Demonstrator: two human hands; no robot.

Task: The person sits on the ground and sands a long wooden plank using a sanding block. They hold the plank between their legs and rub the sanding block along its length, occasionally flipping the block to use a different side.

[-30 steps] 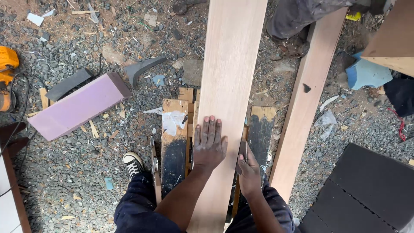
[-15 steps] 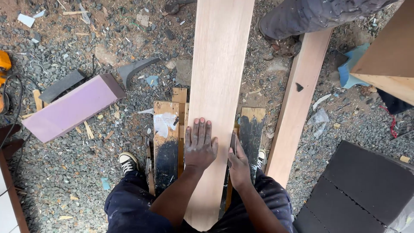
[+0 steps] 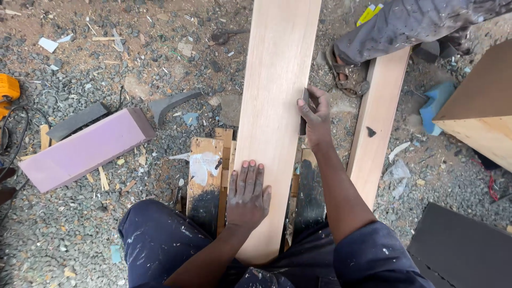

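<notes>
We're mid edge-sanding: left hand (image 3: 248, 193) flat and open on the plank (image 3: 277, 106), right hand (image 3: 316, 113) closed around a dark sanding block (image 3: 304, 109) at 1 o'clock. The next stroke likely needs firm left pressure so the plank stays put.

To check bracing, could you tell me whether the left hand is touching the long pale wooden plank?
Touching: the head view shows the left hand lying flat, fingers spread, on the long pale wooden plank.

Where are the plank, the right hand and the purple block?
plank (image 3: 277, 69), head view, bare face.
right hand (image 3: 316, 114), head view, back of hand at plank's right edge.
purple block (image 3: 80, 152), head view, top face.
</notes>
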